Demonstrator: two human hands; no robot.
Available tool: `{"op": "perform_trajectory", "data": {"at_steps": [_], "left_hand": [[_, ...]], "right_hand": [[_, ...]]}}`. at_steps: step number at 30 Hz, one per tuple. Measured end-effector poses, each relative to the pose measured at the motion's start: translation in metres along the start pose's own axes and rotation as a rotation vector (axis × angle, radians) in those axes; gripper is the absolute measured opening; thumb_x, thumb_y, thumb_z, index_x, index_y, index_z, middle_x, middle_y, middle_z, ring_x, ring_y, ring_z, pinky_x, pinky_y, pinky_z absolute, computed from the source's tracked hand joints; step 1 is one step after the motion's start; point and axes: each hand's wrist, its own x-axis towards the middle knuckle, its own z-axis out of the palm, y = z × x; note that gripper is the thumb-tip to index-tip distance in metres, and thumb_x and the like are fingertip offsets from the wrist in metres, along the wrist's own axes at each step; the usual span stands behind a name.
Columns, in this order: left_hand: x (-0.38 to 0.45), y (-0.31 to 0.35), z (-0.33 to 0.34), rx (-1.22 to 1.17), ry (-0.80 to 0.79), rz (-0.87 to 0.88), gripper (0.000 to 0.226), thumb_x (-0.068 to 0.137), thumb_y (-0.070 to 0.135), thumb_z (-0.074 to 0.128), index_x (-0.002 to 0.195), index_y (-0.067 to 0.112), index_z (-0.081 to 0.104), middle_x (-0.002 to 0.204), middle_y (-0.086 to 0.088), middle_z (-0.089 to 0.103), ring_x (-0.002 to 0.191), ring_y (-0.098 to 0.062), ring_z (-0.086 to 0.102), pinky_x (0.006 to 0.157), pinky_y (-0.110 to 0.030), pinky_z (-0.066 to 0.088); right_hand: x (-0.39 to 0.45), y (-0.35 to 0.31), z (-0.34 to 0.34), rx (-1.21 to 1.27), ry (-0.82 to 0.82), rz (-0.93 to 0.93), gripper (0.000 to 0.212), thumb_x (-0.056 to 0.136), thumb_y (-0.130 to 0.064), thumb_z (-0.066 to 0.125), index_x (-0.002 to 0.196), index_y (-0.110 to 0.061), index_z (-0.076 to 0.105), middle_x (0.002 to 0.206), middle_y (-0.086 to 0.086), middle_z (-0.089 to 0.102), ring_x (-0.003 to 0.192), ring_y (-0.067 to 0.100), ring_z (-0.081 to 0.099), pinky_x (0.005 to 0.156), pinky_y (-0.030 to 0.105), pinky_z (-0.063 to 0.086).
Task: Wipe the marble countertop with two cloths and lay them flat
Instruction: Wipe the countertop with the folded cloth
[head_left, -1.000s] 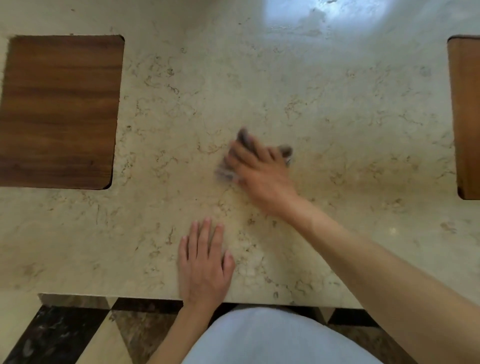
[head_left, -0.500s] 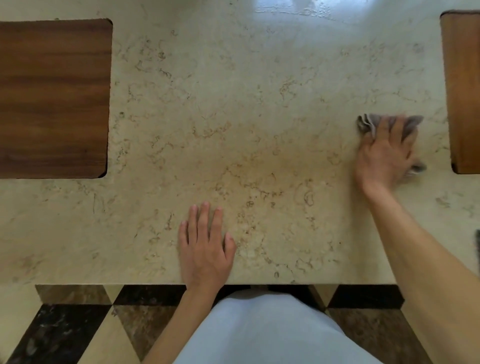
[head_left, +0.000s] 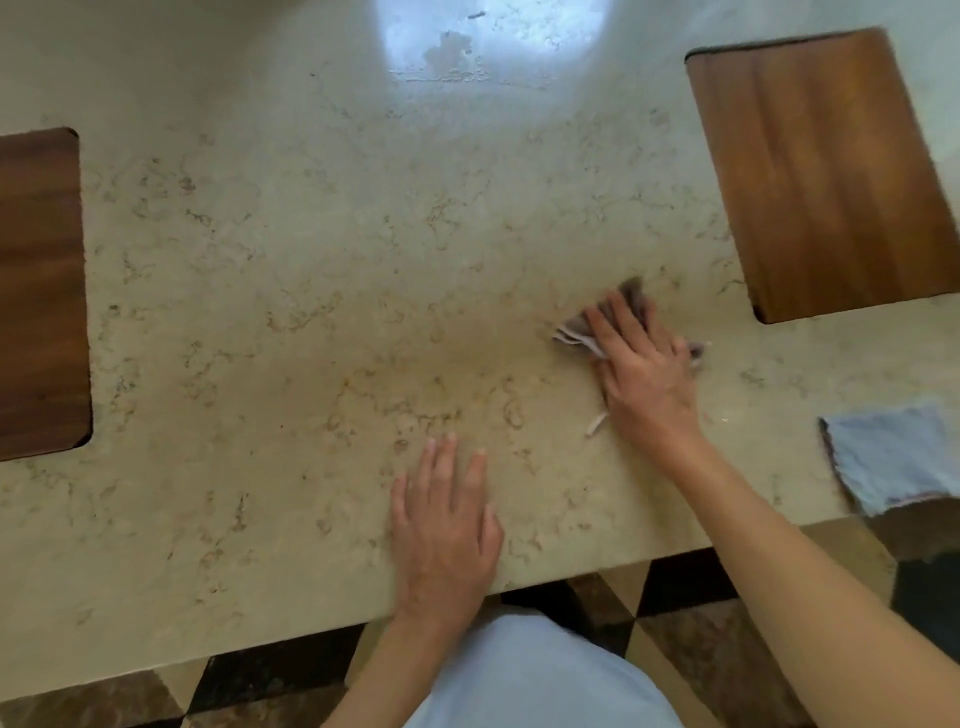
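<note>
The beige marble countertop (head_left: 311, 312) fills most of the view. My right hand (head_left: 644, 379) presses a bunched grey cloth (head_left: 574, 332) flat against the marble, right of centre; most of the cloth is hidden under my palm and fingers. A second cloth, light blue (head_left: 893, 457), lies spread flat near the counter's front right edge, apart from both hands. My left hand (head_left: 444, 525) rests palm down on the marble near the front edge, fingers spread, holding nothing.
Two brown wooden panels are set into the marble, one at the left edge (head_left: 39, 291) and one at the upper right (head_left: 826, 171). A bright glare (head_left: 488, 41) sits at the far side. Below the counter's front edge is a checkered floor (head_left: 260, 680).
My right hand swept the grey cloth from the centre out to the right, then back a little leftward. The view has shifted, bringing the blue cloth into sight. My left hand stayed put.
</note>
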Motion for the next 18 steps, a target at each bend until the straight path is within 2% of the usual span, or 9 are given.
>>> {"op": "perform_trajectory", "data": {"at_steps": [3,5,7,9,12,13,14,16,18], "left_hand": [[0.015,0.029,0.014,0.017,-0.071,0.137,0.058,0.096,0.036,0.047,0.15,0.017,0.045,0.162,-0.014,0.033,0.151,-0.032,0.029,0.118,-0.057,0.029],[0.018,0.035,0.022,0.075,-0.094,0.188,0.06,0.097,0.039,0.047,0.153,0.018,0.042,0.164,-0.013,0.03,0.152,-0.033,0.025,0.118,-0.057,0.029],[0.017,0.034,0.025,0.087,-0.074,0.19,0.061,0.096,0.04,0.048,0.153,0.019,0.042,0.164,-0.013,0.031,0.152,-0.033,0.025,0.117,-0.057,0.03],[0.016,0.034,0.026,0.099,-0.047,0.186,0.061,0.095,0.039,0.05,0.152,0.019,0.043,0.163,-0.012,0.032,0.152,-0.033,0.027,0.117,-0.057,0.03],[0.017,0.034,0.027,0.109,-0.026,0.183,0.059,0.094,0.037,0.05,0.15,0.019,0.047,0.161,-0.013,0.035,0.15,-0.034,0.031,0.117,-0.057,0.03],[0.017,0.035,0.028,0.108,-0.022,0.187,0.058,0.094,0.037,0.049,0.149,0.018,0.048,0.161,-0.012,0.036,0.15,-0.034,0.031,0.117,-0.057,0.03],[0.017,0.034,0.028,0.106,-0.017,0.191,0.058,0.094,0.037,0.048,0.149,0.018,0.048,0.161,-0.012,0.036,0.15,-0.034,0.031,0.117,-0.057,0.03],[0.017,0.034,0.028,0.105,-0.008,0.192,0.058,0.095,0.037,0.047,0.15,0.019,0.047,0.162,-0.012,0.035,0.151,-0.034,0.03,0.117,-0.057,0.029],[0.018,0.034,0.029,0.105,0.002,0.186,0.058,0.096,0.037,0.046,0.15,0.018,0.047,0.162,-0.012,0.035,0.151,-0.033,0.029,0.117,-0.057,0.03]], "right_hand": [[-0.003,0.055,-0.017,0.008,-0.008,0.239,0.058,0.102,-0.041,0.031,0.157,-0.025,0.033,0.168,0.002,0.023,0.155,0.032,0.017,0.115,0.052,0.028],[0.003,0.044,-0.014,-0.009,0.052,0.378,0.058,0.103,-0.041,0.028,0.158,-0.024,0.03,0.169,0.002,0.02,0.155,0.032,0.015,0.118,0.053,0.025],[0.01,0.012,-0.005,-0.006,0.119,0.476,0.056,0.105,-0.03,0.038,0.159,-0.024,0.026,0.17,0.004,0.016,0.155,0.035,0.014,0.118,0.057,0.024],[0.008,-0.019,0.004,0.003,0.147,0.288,0.059,0.102,-0.019,0.051,0.158,-0.023,0.031,0.168,0.006,0.021,0.154,0.037,0.019,0.115,0.057,0.03],[-0.009,-0.021,0.013,-0.017,0.107,-0.292,0.051,0.099,-0.026,0.056,0.149,-0.022,0.048,0.16,0.005,0.041,0.149,0.034,0.035,0.107,0.046,0.036],[-0.011,-0.006,0.01,-0.031,0.079,-0.38,0.049,0.101,-0.028,0.054,0.15,-0.023,0.048,0.16,0.004,0.042,0.148,0.032,0.037,0.104,0.044,0.038],[-0.011,0.013,0.006,-0.045,0.064,-0.382,0.049,0.102,-0.028,0.054,0.15,-0.023,0.047,0.16,0.004,0.041,0.148,0.03,0.037,0.098,0.043,0.041],[-0.008,0.056,-0.004,-0.049,0.084,-0.165,0.054,0.1,-0.021,0.057,0.152,-0.019,0.043,0.162,0.008,0.037,0.15,0.032,0.033,0.092,0.045,0.045],[0.001,0.088,-0.016,-0.024,0.085,0.128,0.057,0.101,-0.018,0.054,0.155,-0.016,0.036,0.165,0.011,0.03,0.152,0.037,0.026,0.099,0.052,0.043]]}}
